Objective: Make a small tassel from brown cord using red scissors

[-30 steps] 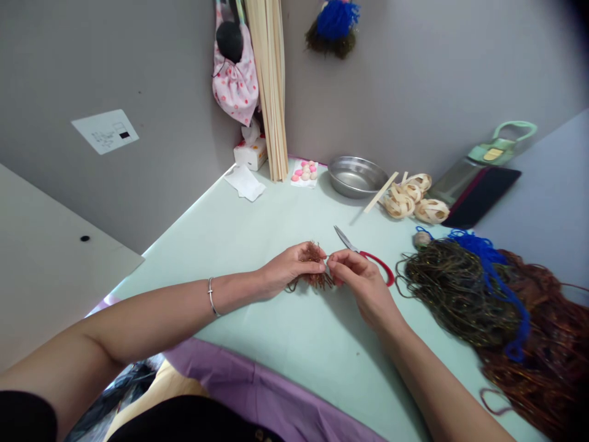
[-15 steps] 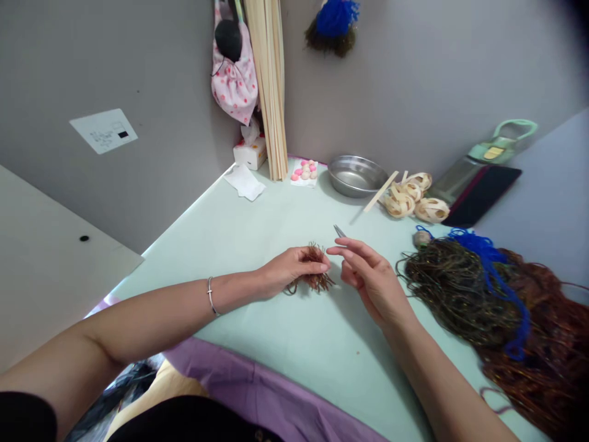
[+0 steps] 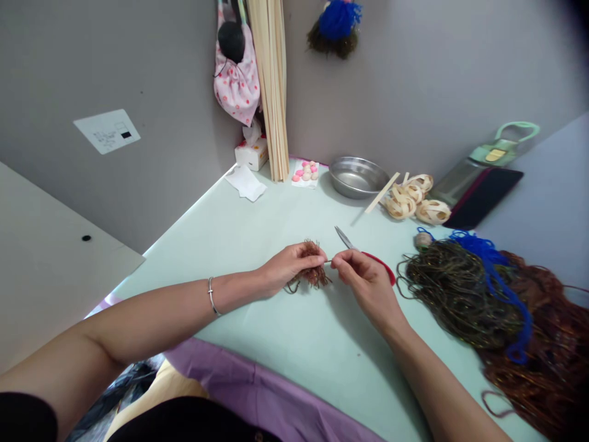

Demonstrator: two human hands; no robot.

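Observation:
My left hand pinches a bundle of short brown yarn, whose frayed ends stick out above and below the thumb. A thin dark strand runs from the bundle to my right hand, which is closed with thumb and forefinger pressed on its end. Behind the right hand, scissors lie on the table, blades toward the back left; part of their red handle shows past the knuckles. The pale green table is under both hands.
Piles of dark green yarn and reddish-brown yarn, with blue yarn, lie at right. Along the back stand a metal bowl, wood-strip balls, a bottle, a phone, a tissue box and long wood strips.
My right hand's fingers, spread apart before, have closed on the strand at the bundle. The hand sits slightly lower, so more of the scissors shows. My left hand keeps its hold.

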